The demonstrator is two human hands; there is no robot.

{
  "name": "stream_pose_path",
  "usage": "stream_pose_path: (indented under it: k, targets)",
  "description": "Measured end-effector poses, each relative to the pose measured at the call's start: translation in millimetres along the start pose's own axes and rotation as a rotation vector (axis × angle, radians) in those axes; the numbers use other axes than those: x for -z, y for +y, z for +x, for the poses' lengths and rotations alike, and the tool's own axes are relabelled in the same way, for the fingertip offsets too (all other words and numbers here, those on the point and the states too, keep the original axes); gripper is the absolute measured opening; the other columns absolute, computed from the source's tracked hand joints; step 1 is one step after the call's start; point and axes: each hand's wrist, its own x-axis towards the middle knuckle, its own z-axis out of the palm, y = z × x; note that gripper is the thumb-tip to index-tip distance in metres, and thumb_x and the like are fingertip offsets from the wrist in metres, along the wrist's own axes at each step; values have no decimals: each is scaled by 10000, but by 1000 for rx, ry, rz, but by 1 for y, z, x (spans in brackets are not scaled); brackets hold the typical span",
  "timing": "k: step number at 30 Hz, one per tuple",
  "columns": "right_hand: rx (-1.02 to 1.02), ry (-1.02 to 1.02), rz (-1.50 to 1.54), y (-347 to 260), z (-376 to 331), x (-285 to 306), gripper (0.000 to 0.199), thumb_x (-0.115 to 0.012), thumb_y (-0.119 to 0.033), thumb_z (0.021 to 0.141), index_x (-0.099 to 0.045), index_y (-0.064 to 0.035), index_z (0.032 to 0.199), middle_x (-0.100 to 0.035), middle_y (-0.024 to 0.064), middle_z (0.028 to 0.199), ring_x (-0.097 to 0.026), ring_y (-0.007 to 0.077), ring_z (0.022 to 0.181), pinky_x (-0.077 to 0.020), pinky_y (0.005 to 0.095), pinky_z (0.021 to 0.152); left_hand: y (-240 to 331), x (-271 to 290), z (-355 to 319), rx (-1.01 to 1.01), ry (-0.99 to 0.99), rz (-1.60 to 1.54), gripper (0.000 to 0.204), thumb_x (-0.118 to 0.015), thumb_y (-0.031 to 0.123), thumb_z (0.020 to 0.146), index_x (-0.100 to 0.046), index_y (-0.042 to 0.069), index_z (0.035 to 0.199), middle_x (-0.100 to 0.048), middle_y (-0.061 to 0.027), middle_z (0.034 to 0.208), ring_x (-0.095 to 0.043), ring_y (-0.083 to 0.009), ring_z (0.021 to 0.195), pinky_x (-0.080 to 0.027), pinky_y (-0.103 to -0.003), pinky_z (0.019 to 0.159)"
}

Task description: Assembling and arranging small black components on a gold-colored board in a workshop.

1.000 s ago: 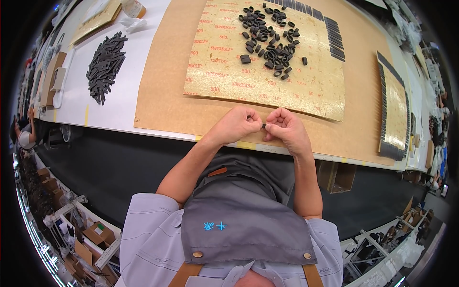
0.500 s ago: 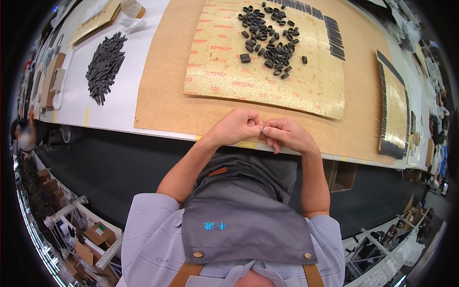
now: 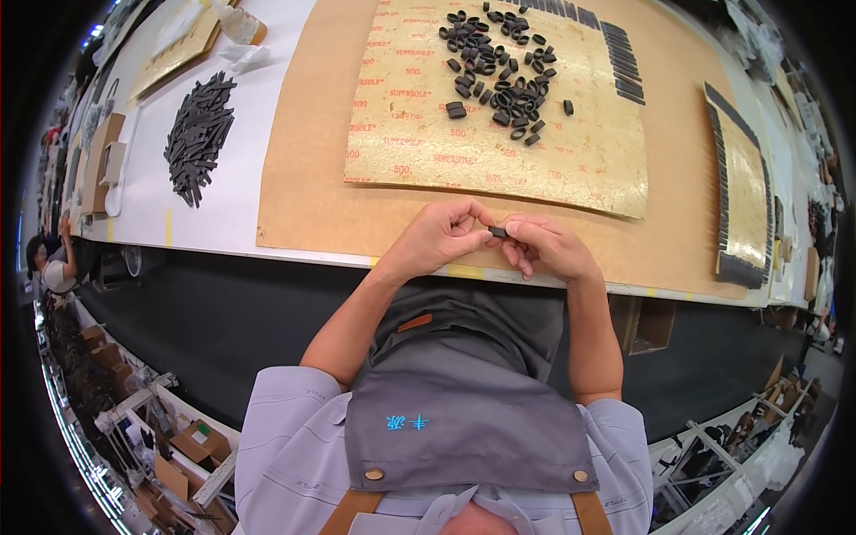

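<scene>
In front of the apron, my two hands meet just above the table's near edge. A small black loop (image 3: 497, 232) sits between their fingertips. My left hand (image 3: 437, 239) pinches one end with thumb and forefinger, and my right hand (image 3: 555, 250) pinches the other, its remaining fingers curled below. Beyond them lies a yellowish printed sheet (image 3: 535, 189), carrying a scattered heap of similar black loops (image 3: 456, 111). Rows of short black strips (image 3: 624, 67) line its far right edge. To the left is a pile of loose black strips (image 3: 198, 134).
A brown board (image 3: 303, 178) covers the white table under the sheet. At the right lies a second sheet (image 3: 740, 174) edged with black strips. A bottle (image 3: 241, 27) and crumpled plastic (image 3: 243, 57) are at the far left. Another person (image 3: 58, 267) is at the left rim.
The black loop has come into sight between my fingertips, where it was hidden before. My hands have parted slightly. At the left rim, the other person has shifted.
</scene>
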Motion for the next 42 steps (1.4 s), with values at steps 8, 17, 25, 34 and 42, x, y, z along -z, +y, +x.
stream_pose_path:
  k: [8, 17, 25, 34, 42]
  targets:
    - [155, 147, -358, 18, 8, -9, 327, -510, -299, 914, -610, -32, 754, -423, -42, 503, -385, 36, 427, -290, 209, 394, -5, 6, -9, -146, 53, 230, 159, -655, 158, 818, -633, 72, 949, -470, 33, 630, -406, -43, 569, -349, -224, 504]
    - [115, 128, -202, 26, -6, -21, 256, -512, -213, 917, -540, -26, 744, -425, -24, 490, -363, 49, 351, -303, 196, 326, -10, -4, -17, -241, -31, 35, 151, -643, 145, 827, -623, 25, 918, -442, 21, 642, -388, -63, 609, -343, -245, 532]
    - [474, 572, -408, -38, 28, -23, 171, -566, -139, 895, -548, -8, 788, -479, -3, 546, -426, 43, 406, -307, 186, 363, -10, 7, -7, -69, -75, -419, 362, -347, 280, 1001, -497, 17, 1199, -558, -10, 759, -521, -93, 729, -437, -241, 665]
    - [365, 235, -117, 9, 11, -66, 119, -555, -109, 912, -537, 7, 925, -574, 58, 751, -529, 99, 523, -464, 217, 485, -3, -36, -8, -412, 169, -775, 449, -317, 295, 1014, -336, 7, 1359, -466, -119, 1334, -526, -123, 1010, -430, -253, 889]
    - [475, 414, 76, 15, 7, -50, 104, -544, -100, 916, -529, 1, 934, -565, 56, 731, -565, 116, 608, -503, 256, 570, -20, -18, 3, -275, 157, -311, 340, -445, 293, 982, -534, 2, 1132, -594, -34, 886, -543, -67, 781, -459, -204, 664]
